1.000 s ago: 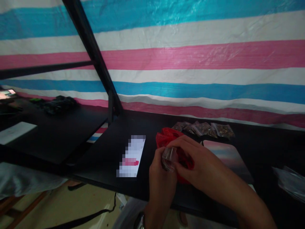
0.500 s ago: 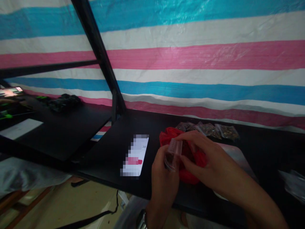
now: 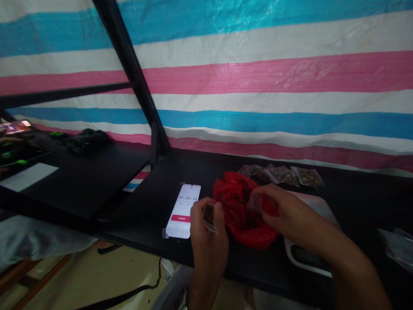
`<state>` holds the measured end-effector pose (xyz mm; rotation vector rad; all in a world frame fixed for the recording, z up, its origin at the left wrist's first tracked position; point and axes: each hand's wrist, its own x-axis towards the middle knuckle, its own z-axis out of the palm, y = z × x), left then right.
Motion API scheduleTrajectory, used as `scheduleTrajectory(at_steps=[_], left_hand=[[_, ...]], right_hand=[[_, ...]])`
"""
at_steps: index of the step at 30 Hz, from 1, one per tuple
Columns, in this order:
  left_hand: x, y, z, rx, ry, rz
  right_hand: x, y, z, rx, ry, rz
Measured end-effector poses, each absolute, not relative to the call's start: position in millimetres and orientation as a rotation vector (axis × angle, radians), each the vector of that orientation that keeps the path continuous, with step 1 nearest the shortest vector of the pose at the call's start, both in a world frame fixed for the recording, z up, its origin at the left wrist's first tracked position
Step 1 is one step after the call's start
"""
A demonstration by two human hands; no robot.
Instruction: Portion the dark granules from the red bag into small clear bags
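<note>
My left hand [image 3: 209, 230] is closed around a small clear plastic bag [image 3: 210, 216], its mouth turned up and dark brown bits inside. The fingertips of my right hand [image 3: 274, 206] pinch a small clear plastic cup [image 3: 254, 203] over the red plastic bag [image 3: 227, 193]. That red bag lies open on the black table between my hands, and dark brown bits show in it. A white scale [image 3: 295, 254] sits right of it, partly under my right forearm.
Several filled clear bags [image 3: 282, 175] lie along the back of the table [image 3: 193, 165]. A lit phone [image 3: 182, 209] showing a timer is left of my left hand. Loose clear bags [image 3: 400, 247] lie far right. A black metal post [image 3: 138, 82] stands behind, before a striped sheet [image 3: 274, 75].
My hands have moved apart. My left hand has gone left with the small bag, while the clear cup in my right hand has left its mouth and is now over the red bag.
</note>
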<state>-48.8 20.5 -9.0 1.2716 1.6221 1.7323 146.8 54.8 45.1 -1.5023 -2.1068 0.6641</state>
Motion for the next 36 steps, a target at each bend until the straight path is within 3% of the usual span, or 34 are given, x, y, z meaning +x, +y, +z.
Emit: scheduleTrajectory(at_steps=[4, 10, 15, 20, 29, 36], left_hand=[[-40, 0, -1, 1.424, 1.582, 1.922], [-28, 0, 2, 1.594, 1.326, 1.944], [-29, 18, -12, 1.529, 1.420, 1.937], [-21, 21, -15, 1.616, 1.447, 1.848], [2, 24, -5, 1.408, 1.201, 1.677], [-3, 24, -11, 1.778, 1.164, 1.896]], right_hand=[[141, 57, 36, -1.532, -2.136, 0.763], [129, 46, 59, -1.414, -2.039, 0.651], [113, 14, 95, -1.326, -2.103, 0.942], [106, 12, 93, -1.354, -2.137, 0.685], [154, 22, 92, -1.400, -1.703, 0.466], [170, 16, 94, -1.514, -1.668, 0.427]])
